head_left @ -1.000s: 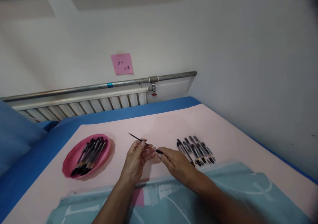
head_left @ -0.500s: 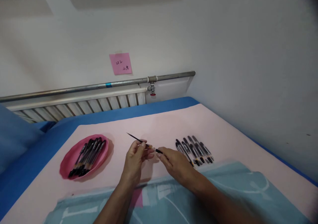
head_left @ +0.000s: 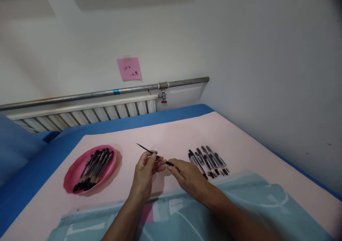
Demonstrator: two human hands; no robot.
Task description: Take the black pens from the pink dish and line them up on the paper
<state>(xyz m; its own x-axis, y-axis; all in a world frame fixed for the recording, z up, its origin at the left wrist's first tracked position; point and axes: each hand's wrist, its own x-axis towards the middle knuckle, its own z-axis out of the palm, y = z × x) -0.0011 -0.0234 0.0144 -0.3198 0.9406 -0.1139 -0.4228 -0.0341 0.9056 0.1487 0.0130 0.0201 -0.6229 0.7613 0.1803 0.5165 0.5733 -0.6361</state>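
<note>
Between the thumb and fingers of my left hand (head_left: 145, 171) is a slim black pen refill (head_left: 143, 148), its thin pointed end directed up and to the left. My right hand (head_left: 189, 177) pinches a short black pen part (head_left: 168, 163) close to the refill's lower end. Whether the two pieces touch is too small to tell. To the right of my hands lie several clear pen barrels and black caps (head_left: 211, 159) in loose rows. On the left, a pink oval dish (head_left: 70, 169) holds a heap of black-capped pens (head_left: 96, 166).
A pink sheet (head_left: 160, 130) covers the blue table (head_left: 125, 122). Teal cloth with white marks (head_left: 107, 216) lies along the near side. Behind are a radiator (head_left: 88, 116), a metal pipe (head_left: 93, 94) with a valve, and a pink note (head_left: 129, 68) on the wall.
My right hand has shifted slightly left, bringing the black part nearer to the refill's lower end. My left hand stays almost where it was.
</note>
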